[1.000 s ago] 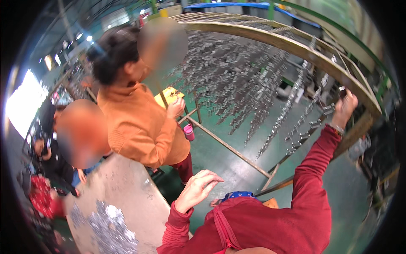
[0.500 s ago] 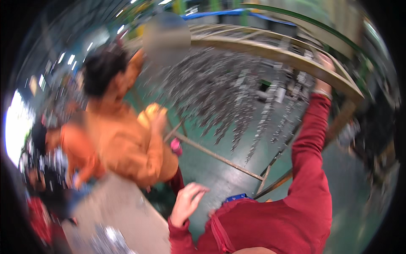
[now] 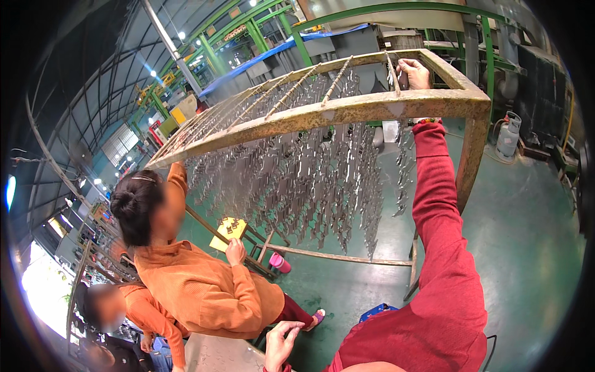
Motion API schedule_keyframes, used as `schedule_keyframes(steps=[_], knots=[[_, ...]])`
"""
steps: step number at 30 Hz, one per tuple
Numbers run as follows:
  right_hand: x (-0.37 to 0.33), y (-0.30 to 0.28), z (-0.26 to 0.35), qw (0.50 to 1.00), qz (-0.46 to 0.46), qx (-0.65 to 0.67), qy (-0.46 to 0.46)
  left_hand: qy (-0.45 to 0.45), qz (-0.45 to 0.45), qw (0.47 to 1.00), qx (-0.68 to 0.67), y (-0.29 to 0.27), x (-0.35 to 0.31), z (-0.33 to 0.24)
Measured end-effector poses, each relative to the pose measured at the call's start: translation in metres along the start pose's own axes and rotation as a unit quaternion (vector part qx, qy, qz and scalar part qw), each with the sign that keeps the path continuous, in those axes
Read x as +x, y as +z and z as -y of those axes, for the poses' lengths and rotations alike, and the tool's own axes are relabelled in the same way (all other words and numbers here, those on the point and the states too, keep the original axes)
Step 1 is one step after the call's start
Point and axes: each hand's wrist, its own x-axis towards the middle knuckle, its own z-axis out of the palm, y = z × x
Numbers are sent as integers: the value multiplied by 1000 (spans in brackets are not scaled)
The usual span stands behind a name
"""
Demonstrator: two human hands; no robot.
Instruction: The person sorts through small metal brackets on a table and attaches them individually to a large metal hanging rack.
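Note:
My right hand (image 3: 414,73) reaches up through the top of a worn metal rack (image 3: 372,106). Its fingers are closed beside the rightmost crossbar (image 3: 393,73); what they pinch is too small to make out. Below that hand hangs a strand of small metal parts (image 3: 403,170). Many more grey metal strands (image 3: 310,180) hang from the other crossbars. Low in front of my body, my left hand (image 3: 282,347) is loosely curled, thumb and fingers apart, with nothing visible in it.
At my left a co-worker in orange (image 3: 198,291) holds a yellow sheet with small parts (image 3: 228,234), other arm raised to the rack. Another person in orange (image 3: 145,307) is farther left. A pink container (image 3: 280,263) stands under the rack, a gas cylinder (image 3: 509,137) at the right.
The view has steadied and turned, so the rack's top bars show fully. My right hand has gone from the frame's right end to the rightmost crossbar. My left hand stays low.

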Motion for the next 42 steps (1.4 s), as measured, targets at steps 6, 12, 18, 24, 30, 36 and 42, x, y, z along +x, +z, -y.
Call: schedule_keyframes(steps=[6, 12, 18, 24, 30, 36, 42], knots=[[7, 1, 3, 999, 25, -18, 30, -14, -13, 1000, 18, 4, -6, -6], [31, 2, -30, 996, 49, -53, 53, -15, -53, 998, -5, 0, -8, -1], [-84, 96, -34, 924, 123, -198, -302, 15, -142, 989, -32, -9, -63, 39], [-212, 119, -45, 881, 95, -147, -439, 129, -178, 974, 46, 12, -52, 53], [-287, 200, -64, 905, 132, 15, -405, 4, -182, 982, -39, 44, -51, 42], [-332, 237, -41, 933, -1, 166, -320, -43, -246, 967, -55, 92, -96, 62], [-478, 282, 77, 841, 57, 487, -229, -439, -631, 636, -61, 133, -248, 122]])
